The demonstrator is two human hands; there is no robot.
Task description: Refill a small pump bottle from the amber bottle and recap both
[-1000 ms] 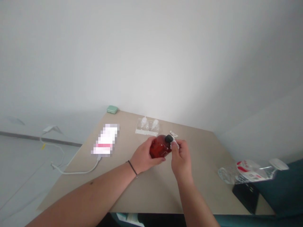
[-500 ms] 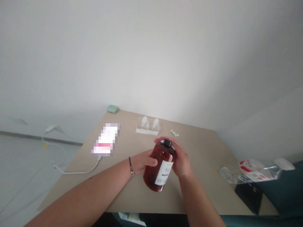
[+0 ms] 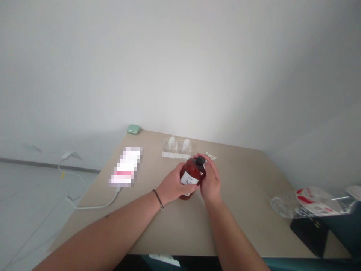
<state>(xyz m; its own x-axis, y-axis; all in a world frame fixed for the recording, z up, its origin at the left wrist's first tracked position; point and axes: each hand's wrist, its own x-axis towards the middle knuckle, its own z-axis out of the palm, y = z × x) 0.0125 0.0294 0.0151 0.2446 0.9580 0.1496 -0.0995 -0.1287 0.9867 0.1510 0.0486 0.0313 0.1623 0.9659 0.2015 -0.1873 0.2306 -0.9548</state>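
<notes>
Between my two hands is a reddish-brown bottle [image 3: 194, 169] with a black cap and a white label marked with an M. It tilts away from me over the middle of the table. My left hand [image 3: 175, 184] is closed around its left side, thumb lying across the label. On the other side, my right hand [image 3: 211, 180] wraps the upper right of the bottle near the cap, its fingers partly hidden behind it. Just beyond stands a clear holder [image 3: 177, 148] with two small white-topped containers. A small white scrap [image 3: 210, 155] lies behind my right hand.
On the left of the table [image 3: 239, 195] lies a blurred-out phone [image 3: 126, 165] with a white cable [image 3: 98, 207]. A green case [image 3: 133, 129] sits at the back left corner. At the right edge, a clear plastic bottle [image 3: 318, 201] lies over a black object [image 3: 310, 233].
The bottle has moved farther from me and tipped away, with both hands on it. My left thumb now crosses the label. The view has shifted slightly.
</notes>
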